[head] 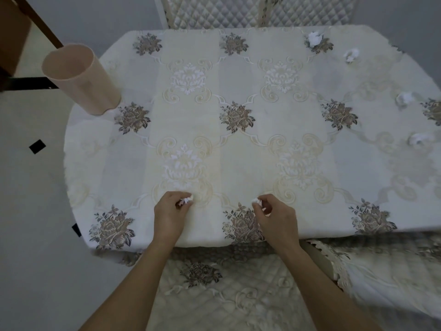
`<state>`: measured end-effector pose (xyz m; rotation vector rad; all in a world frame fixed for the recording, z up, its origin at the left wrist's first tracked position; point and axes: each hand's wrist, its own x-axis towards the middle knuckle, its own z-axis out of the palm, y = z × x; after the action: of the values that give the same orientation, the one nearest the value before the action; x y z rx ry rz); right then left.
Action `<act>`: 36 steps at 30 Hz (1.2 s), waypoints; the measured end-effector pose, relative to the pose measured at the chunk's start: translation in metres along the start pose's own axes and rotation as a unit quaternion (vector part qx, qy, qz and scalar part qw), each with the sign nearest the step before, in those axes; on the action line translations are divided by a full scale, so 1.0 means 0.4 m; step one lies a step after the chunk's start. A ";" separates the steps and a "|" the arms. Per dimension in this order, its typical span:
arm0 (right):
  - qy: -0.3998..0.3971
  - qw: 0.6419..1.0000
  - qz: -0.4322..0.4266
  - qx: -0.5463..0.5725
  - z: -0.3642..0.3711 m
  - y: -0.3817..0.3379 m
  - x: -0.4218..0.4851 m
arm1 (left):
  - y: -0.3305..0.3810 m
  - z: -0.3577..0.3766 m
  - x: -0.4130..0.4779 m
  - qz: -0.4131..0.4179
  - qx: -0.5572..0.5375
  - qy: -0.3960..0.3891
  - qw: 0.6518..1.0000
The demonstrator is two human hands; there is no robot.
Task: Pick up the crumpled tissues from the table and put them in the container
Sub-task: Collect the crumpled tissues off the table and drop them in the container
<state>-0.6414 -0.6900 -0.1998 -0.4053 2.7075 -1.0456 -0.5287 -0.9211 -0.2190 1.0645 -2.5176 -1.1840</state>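
Filling most of the view is the big rounded bench (238, 151), under a cream cloth with grey-brown flowers on it. Below its near edge is a padded cream chair seat (226, 295) with the same flowers. A padded chair back (214, 13) stands at the far side, cut off by the top of the view. A tall pale pink plastic container (83, 77) stands upright on the far left corner of the bench. Its inside cannot be seen from here.

Two bare arms reach up from the bottom onto the near edge of the bench. The left hand (170, 211) is knuckles up, fingers curled in, pinching a small white crumpled tissue (186, 200) at its fingertips. The right hand (274, 218) is near it, also knuckles up with bent fingers, pinching a second small white tissue (255, 201). The fingers hide most of both tissues. I cannot tell if they touch the cloth. Both are well apart from the container.

More white crumpled tissues lie loose on the right side of the bench: the far tissue (315, 38), the next tissue (352, 54) near it, the right-edge tissue (405, 97) and the nearest loose tissue (417, 139). They are small and blurry.
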 end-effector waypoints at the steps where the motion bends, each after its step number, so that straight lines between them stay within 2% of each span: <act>1: 0.007 1.000 -0.004 0.007 -0.008 -0.011 0.000 | 0.017 -0.007 -0.006 -0.016 -0.030 0.008 0.999; 4: 0.027 0.999 -0.014 0.033 -0.039 -0.053 0.002 | 0.080 -0.036 -0.021 -0.038 -0.102 0.020 0.994; 12: 0.079 0.990 -0.072 0.093 -0.141 -0.155 -0.018 | 0.243 -0.136 -0.084 0.040 -0.245 0.010 0.969; 16: 0.079 0.986 -0.082 0.124 -0.182 -0.202 -0.035 | 0.274 -0.166 -0.115 0.072 -0.247 0.021 0.966; 25: 0.068 0.983 -0.104 0.136 -0.216 -0.244 -0.054 | 0.304 -0.188 -0.157 0.089 -0.239 0.048 0.966; 30: 0.043 0.980 -0.132 0.141 -0.174 -0.274 -0.066 | 0.271 -0.226 -0.199 0.065 -0.231 0.086 0.967; 36: -0.050 0.967 -0.186 0.170 -0.042 -0.375 -0.109 | 0.162 -0.334 -0.313 -0.017 -0.249 0.192 0.949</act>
<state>-0.5786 -0.7717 -0.0814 -0.8946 2.3484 -1.5070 -0.4156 -0.8913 -0.0640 1.0720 -1.7852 -1.3617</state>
